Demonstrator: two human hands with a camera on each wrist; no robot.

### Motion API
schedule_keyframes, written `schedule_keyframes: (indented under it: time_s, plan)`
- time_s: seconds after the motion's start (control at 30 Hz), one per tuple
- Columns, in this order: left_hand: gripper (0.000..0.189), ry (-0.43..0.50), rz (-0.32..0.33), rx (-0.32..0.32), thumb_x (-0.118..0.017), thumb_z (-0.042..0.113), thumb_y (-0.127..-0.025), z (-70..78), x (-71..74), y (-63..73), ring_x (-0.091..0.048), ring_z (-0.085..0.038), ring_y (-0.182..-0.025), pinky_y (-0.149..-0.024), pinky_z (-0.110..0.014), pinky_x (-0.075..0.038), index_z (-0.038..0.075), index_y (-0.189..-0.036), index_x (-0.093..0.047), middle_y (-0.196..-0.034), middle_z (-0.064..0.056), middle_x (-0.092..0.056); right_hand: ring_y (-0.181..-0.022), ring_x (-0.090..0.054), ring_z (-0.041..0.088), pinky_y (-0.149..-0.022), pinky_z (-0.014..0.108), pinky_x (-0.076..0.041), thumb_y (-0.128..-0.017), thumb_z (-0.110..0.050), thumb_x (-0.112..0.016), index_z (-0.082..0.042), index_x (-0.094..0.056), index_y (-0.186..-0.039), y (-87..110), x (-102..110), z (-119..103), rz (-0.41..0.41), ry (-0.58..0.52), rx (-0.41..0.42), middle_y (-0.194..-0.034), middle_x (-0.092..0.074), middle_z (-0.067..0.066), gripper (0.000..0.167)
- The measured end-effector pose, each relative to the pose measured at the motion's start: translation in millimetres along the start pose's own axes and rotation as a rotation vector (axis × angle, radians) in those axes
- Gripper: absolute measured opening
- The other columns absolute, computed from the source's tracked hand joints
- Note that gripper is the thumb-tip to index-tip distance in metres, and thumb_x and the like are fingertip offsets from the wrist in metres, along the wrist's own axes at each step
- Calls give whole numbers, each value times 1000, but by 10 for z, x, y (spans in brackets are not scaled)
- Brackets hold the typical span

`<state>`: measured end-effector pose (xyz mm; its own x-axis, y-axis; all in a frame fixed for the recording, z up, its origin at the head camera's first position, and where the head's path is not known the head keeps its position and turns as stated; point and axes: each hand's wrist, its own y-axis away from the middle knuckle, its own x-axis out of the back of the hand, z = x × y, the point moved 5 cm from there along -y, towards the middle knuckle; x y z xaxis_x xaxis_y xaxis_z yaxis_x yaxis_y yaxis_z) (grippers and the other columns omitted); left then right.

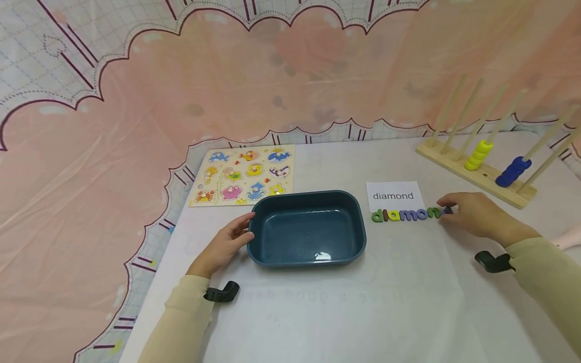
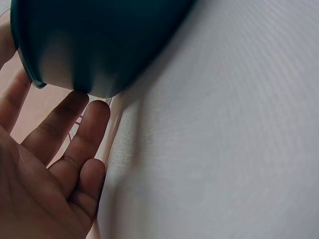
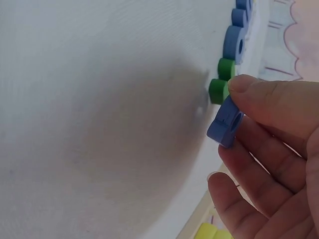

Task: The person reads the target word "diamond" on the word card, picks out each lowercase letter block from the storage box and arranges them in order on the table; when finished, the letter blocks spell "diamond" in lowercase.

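My left hand (image 1: 225, 244) rests at the left end of a dark blue plastic basin (image 1: 306, 263), its fingertips against the outer wall and rim. Seen from the left wrist, its loosely bent fingers (image 2: 92, 127) lie along the basin's outside. My right hand (image 1: 481, 216) pinches a blue letter d (image 3: 225, 124) between thumb and fingers. That letter is at the right end of a row of coloured letters, just past a green n (image 1: 433, 213). Left of it stand a green d (image 1: 377, 216), then more letters. A white card (image 1: 394, 194) printed "diamond" lies right above the row.
A wooden peg puzzle (image 1: 242, 176) with sea animals lies behind the basin at the left. At the back right stands a wooden rod counter (image 1: 481, 176) with yellow and blue beads. A patterned curtain (image 1: 295, 75) hangs behind the white table (image 1: 354, 317).
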<state>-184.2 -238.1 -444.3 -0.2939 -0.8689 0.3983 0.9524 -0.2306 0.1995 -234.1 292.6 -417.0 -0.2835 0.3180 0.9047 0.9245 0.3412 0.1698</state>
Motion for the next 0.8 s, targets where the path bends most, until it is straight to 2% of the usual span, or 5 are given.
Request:
schedule_keyframes:
  time_s: [0.47, 0.8]
  plan:
    - [60, 13, -6, 1, -61, 23, -102, 7, 4, -10, -37, -41, -140, -111, -54, -34, 12, -155, -36, -155, -22, -36, -116, -52, 53, -98, 68, -39, -91, -15, -70, 12, -58, -126, -27, -61, 111, -16, 26, -61, -123, -59, 34, 46]
    - [60, 1, -3, 3, -61, 23, -102, -3, 2, -12, -39, -41, -139, -111, -55, -34, 12, -155, -37, -154, -23, -37, -119, -49, 56, -99, 69, -37, -94, -17, -65, 13, -56, -129, 43, -67, 198, -36, 20, -78, -127, -57, 35, 47]
